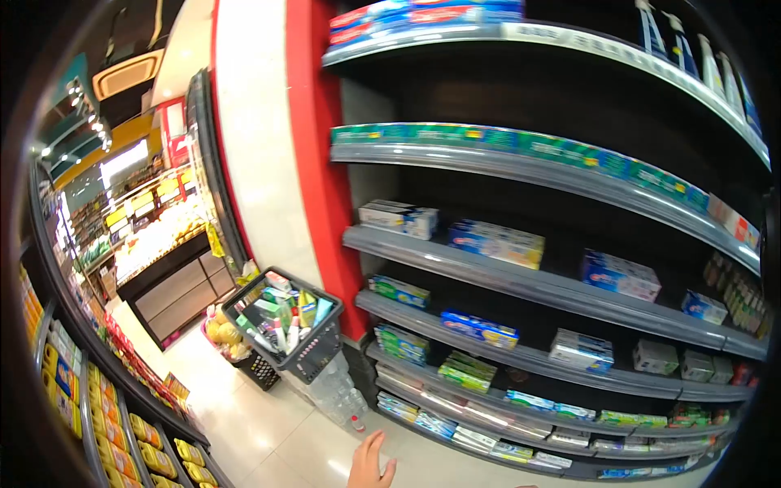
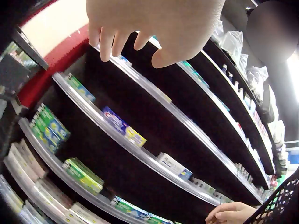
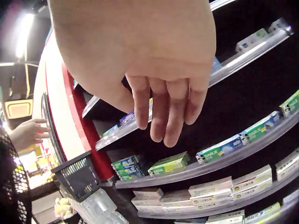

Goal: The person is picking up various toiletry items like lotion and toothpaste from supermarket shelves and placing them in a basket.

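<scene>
My left hand (image 1: pixel 370 465) is low in the head view, fingers loosely extended, holding nothing. Its back and spread fingertips fill the top of the left wrist view, in front of the shelving (image 2: pixel 140 149). My right hand (image 3: pixel 154 88) hangs with relaxed, slightly bent fingers and nothing in them; only a trace of it reaches the head view's bottom edge. Behind it stand toothpaste boxes, among them a green-and-blue Darlie box (image 3: pixel 219 150) and a green-yellow box (image 3: pixel 169 163). Neither hand overlaps the dark shopping basket (image 1: pixel 313 354), which is full of mixed packages.
The basket stands on clear-wrapped bottles (image 1: pixel 338 394) beside a red-edged pillar (image 1: pixel 313 154). A second basket holding yellowish round produce (image 1: pixel 224 332) is behind it. Shelves of yellow packages (image 1: pixel 106 415) line the left, with tiled floor (image 1: pixel 277 447) between. A produce stand (image 1: pixel 175 285) is farther back.
</scene>
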`<state>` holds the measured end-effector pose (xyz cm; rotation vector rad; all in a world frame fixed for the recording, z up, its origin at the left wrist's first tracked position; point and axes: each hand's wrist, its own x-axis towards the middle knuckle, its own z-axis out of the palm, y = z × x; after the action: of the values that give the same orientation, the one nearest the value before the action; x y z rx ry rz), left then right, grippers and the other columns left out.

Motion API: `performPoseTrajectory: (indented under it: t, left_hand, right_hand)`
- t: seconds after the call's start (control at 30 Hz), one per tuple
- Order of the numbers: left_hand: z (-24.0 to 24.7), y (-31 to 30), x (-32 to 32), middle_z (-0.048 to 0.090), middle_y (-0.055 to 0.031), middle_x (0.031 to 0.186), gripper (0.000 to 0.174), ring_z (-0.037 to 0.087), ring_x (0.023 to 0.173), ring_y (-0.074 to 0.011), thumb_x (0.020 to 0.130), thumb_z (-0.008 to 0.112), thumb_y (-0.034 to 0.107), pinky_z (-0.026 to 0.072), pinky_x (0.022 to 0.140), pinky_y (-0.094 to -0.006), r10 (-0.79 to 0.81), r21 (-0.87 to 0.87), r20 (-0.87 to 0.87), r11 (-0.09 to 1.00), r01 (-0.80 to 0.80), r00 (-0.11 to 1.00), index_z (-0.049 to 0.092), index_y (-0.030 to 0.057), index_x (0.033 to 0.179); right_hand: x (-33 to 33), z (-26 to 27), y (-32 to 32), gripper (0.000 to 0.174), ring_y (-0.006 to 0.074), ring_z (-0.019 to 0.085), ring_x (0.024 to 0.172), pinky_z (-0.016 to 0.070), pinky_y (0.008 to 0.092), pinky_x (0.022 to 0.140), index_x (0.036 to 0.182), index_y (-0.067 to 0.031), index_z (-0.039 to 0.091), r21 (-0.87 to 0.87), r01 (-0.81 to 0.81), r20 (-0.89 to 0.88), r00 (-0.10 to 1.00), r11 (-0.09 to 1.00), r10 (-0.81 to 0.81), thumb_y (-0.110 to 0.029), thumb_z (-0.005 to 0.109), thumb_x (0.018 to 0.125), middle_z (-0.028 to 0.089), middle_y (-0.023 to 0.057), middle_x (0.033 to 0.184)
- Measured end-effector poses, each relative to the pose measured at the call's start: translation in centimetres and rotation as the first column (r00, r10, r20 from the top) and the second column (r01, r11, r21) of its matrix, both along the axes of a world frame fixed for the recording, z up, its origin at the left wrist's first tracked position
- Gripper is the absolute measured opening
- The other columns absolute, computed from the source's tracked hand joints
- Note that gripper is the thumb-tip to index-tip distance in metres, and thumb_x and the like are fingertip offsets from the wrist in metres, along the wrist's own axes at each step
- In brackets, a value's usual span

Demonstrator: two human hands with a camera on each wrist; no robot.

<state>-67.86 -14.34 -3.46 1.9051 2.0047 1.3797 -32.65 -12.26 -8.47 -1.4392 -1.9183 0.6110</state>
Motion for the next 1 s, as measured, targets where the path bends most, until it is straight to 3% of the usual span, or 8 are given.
performPoseTrajectory:
  t: [0.07,0.13,0.17,0.47,0.6,0.67,0.7,1.0]
  left_hand:
    - [-2.1,-3.2,-6.2,0.046,-0.0194,0.13,0.053,0.046,0.118,-0.0358,0.08,0.059,0.005,0.0361,0.1,-0.0415,0.075,0.003,0.007,0.997,-0.075,0.997,0.041,-0.0022,0.129]
    - [-4.5,-6.5,-12.8,0.046,-0.024,0.13,0.055,0.045,0.119,-0.0376,0.091,0.053,0.014,0.0333,0.103,-0.0414,0.207,-0.034,-0.029,0.977,-0.208,0.978,0.031,-0.0028,0.138]
    - [-2.6,-8.4,-15.7,0.044,-0.0254,0.132,0.051,0.041,0.121,-0.0413,0.087,0.054,0.009,0.0306,0.105,-0.0447,0.202,-0.041,0.111,0.979,-0.199,0.973,0.037,-0.0026,0.135]
    - [-6.4,-24.6,-40.1,0.048,-0.0233,0.127,0.047,0.046,0.118,-0.0374,0.089,0.053,0.01,0.0352,0.102,-0.0435,0.637,-0.088,0.12,0.771,-0.631,0.762,0.039,-0.0018,0.133]
    - [-7.5,-29.5,-44.7,0.05,-0.0217,0.123,0.046,0.048,0.116,-0.0346,0.09,0.051,0.01,0.0359,0.101,-0.0413,0.732,-0.115,0.145,0.68,-0.724,0.665,0.04,-0.002,0.132]
    - [-8.6,-30.7,-46.0,0.051,-0.0211,0.122,0.045,0.049,0.115,-0.0337,0.09,0.051,0.01,0.0363,0.1,-0.0402,0.769,-0.131,0.145,0.638,-0.759,0.622,0.04,-0.0019,0.132]
    - [-9.2,-31.1,-46.3,0.052,-0.021,0.121,0.044,0.049,0.115,-0.0336,0.09,0.051,0.01,0.0366,0.1,-0.0403,0.787,-0.136,0.161,0.615,-0.777,0.595,0.041,-0.0016,0.132]
    - [-10.4,-29.9,-49.6,0.053,-0.02,0.118,0.042,0.052,0.111,-0.0321,0.09,0.052,0.009,0.0388,0.097,-0.0407,0.863,-0.261,0.166,0.506,-0.822,0.478,0.043,-0.0011,0.129]
  right_hand:
    - [-5.2,-0.2,0.0,0.016,0.0357,0.06,0.094,0.0476,0.0387,0.084,0.101,-0.0013,0.063,-0.016,-0.071,0.05,0.996,0.997,0.072,-0.008,0.054,0.09,0.063,0.0189,0.099]
    - [-12.2,0.5,0.1,0.017,0.0357,0.06,0.094,0.0475,0.0387,0.084,0.101,-0.0015,0.063,0.004,-0.114,0.085,0.99,0.993,0.114,-0.009,0.054,0.089,0.063,0.019,0.099]
    - [-15.9,0.8,0.1,0.017,0.0357,0.06,0.094,0.0475,0.0387,0.084,0.101,-0.0017,0.064,0.014,-0.15,0.113,0.983,0.989,0.148,-0.009,0.054,0.089,0.064,0.0192,0.099]
    - [-47.0,0.7,-2.1,0.016,0.0377,0.059,0.094,0.0471,0.0418,0.082,0.098,-0.0033,0.064,-0.02,-0.575,0.103,0.812,0.818,0.574,-0.01,0.055,0.086,0.063,0.0189,0.098]
    - [-54.1,1.0,-2.3,0.014,0.0341,0.058,0.094,0.0448,0.0423,0.085,0.094,-0.0034,0.064,-0.078,-0.6,0.052,0.795,0.796,0.604,-0.01,0.057,0.083,0.063,0.016,0.096]
    - [-57.1,0.0,-0.2,0.024,0.0317,0.056,0.104,0.041,0.041,0.093,0.107,-0.0051,0.061,-0.065,-0.692,0.209,0.695,0.719,0.687,-0.012,0.057,0.085,0.061,0.0133,0.105]
    - [-58.5,-0.1,0.0,0.013,0.0298,0.059,0.094,0.0444,0.0405,0.086,0.093,-0.0083,0.065,0.052,-0.671,0.139,0.738,0.74,0.66,-0.014,0.06,0.082,0.064,0.0093,0.093]
    - [-70.2,-1.4,6.5,0.016,0.0314,0.055,0.098,0.041,0.0413,0.088,0.092,-0.0071,0.064,0.294,-0.612,0.125,0.786,0.734,0.606,-0.008,0.064,0.076,0.058,0.0114,0.101]
